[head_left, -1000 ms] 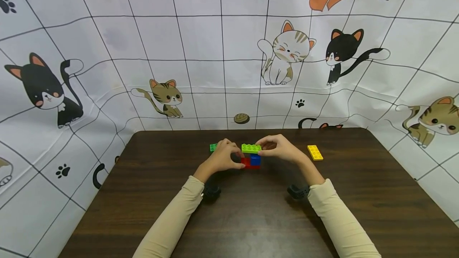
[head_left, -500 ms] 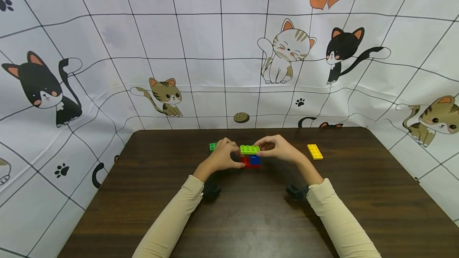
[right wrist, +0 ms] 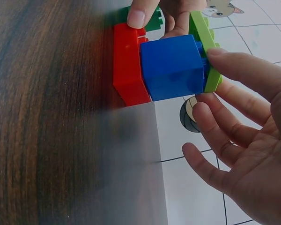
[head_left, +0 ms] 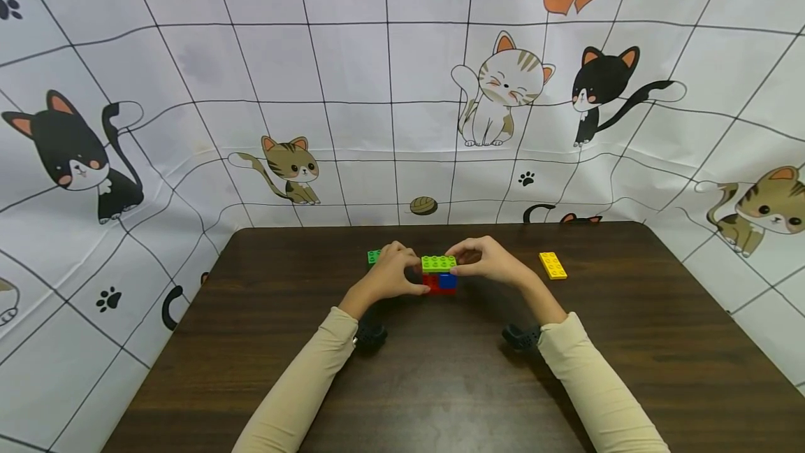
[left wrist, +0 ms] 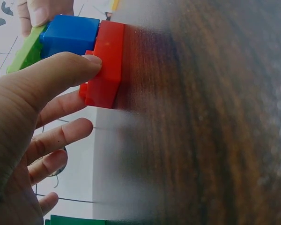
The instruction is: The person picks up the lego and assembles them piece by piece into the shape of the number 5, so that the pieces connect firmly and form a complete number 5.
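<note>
A red brick (left wrist: pixel 107 65) lies on the table, pinched at its left end between the thumb and a finger of my left hand (head_left: pixel 391 274). On the red brick's right half sits a blue brick (right wrist: pixel 172 68). Across the top of the blue one is a flat lime-green brick (head_left: pixel 438 264), its left part overhanging the red. My right hand (head_left: pixel 487 259) pinches the lime-green brick at its right end, thumb on the near side. In the right wrist view, blue studs show in a narrow gap beneath the lime-green brick. The right hand's other fingers are spread apart.
A dark green brick (head_left: pixel 374 257) lies behind my left hand, partly hidden by it. Off to the right is a flat yellow brick (head_left: pixel 553 265). The dark wooden table (head_left: pixel 434 383) ends at a white curtain (head_left: pixel 352 68) printed with cats.
My right hand has shifted the lime-green brick slightly left and lower over the blue brick. The left hand keeps its hold on the red brick.
</note>
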Demonstrator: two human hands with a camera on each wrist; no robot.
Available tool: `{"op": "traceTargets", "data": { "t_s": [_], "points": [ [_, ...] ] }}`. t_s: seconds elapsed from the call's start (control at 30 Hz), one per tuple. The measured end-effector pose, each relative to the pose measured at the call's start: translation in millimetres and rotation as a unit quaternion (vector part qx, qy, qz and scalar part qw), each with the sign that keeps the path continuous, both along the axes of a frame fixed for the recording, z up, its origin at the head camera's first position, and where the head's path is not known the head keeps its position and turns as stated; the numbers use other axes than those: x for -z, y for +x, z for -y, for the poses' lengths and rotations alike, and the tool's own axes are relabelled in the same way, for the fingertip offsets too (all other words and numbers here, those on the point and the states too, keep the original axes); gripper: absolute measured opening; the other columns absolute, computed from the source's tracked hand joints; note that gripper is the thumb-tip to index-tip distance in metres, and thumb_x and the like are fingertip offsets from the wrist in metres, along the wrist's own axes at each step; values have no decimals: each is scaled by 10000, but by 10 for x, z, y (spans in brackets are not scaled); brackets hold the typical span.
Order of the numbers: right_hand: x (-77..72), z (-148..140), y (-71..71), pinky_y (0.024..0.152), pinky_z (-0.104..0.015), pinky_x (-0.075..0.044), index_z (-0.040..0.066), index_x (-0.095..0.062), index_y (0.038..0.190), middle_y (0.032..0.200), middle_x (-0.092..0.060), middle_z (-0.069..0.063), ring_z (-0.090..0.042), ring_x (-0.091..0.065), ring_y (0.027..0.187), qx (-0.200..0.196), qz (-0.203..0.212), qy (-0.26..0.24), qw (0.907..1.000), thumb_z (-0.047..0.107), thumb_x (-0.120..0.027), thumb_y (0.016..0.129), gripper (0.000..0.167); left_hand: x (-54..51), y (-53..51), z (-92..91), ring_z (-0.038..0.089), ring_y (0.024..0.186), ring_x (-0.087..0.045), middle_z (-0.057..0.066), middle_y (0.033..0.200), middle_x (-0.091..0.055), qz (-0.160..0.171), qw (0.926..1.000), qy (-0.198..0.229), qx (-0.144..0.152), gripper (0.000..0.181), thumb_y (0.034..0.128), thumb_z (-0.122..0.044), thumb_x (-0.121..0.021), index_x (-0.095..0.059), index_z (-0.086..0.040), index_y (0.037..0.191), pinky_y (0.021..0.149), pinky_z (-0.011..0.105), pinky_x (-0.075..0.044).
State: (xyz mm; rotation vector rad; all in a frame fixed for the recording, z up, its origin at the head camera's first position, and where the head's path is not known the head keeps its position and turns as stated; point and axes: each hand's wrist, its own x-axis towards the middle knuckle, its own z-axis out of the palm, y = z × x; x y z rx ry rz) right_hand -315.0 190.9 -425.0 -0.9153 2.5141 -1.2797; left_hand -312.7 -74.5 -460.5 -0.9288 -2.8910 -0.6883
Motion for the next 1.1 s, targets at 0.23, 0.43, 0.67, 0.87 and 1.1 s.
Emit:
{"op": "traceTargets", "data": {
  "t_s": [0.23,0.43,0.67,0.87,1.1],
  "points": [
    [-9,16,8,873,-305,-576,46,-713,1200,1151,-715,-128,-226,-659,986,51,31,16,10000,130,-777,902,316,-6,2,0,244,1140,-451,19,1102,-683,29,10000,-6,-9,344,831,-441,-828,-741,-139,971,1043,476,-357],
    [-26,24,20,896,-353,-583,55,-714,1202,1164,-708,-132,-263,-667,1011,65,52,39,10000,127,-782,897,320,-3,-1,1,249,1140,-455,25,1105,-689,16,10000,-21,17,351,830,-437,-829,-749,-133,986,1043,478,-361],
    [-37,41,28,930,-429,-582,59,-717,1200,1182,-698,-131,-289,-683,1055,-15,-2,72,10000,138,-789,892,325,-6,-7,-1,253,1156,-454,40,1142,-693,43,10000,-41,9,379,826,-440,-833,-762,-120,1016,1062,482,-355],
    [-39,40,32,929,-412,-583,69,-720,1192,1186,-702,-119,-273,-681,1051,104,42,145,9998,132,-795,886,321,-1,0,4,248,1142,-455,28,1112,-692,8,10000,-24,32,370,833,-439,-828,-763,-128,1023,1055,483,-357],
    [-60,24,48,921,-416,-587,30,-711,1196,1183,-705,-159,-310,-684,1050,55,-12,104,9999,140,-789,893,332,-5,8,1,239,1126,-455,15,1084,-686,-23,10000,-6,25,357,835,-443,-824,-758,-137,1006,1035,478,-362]
  ]
}}
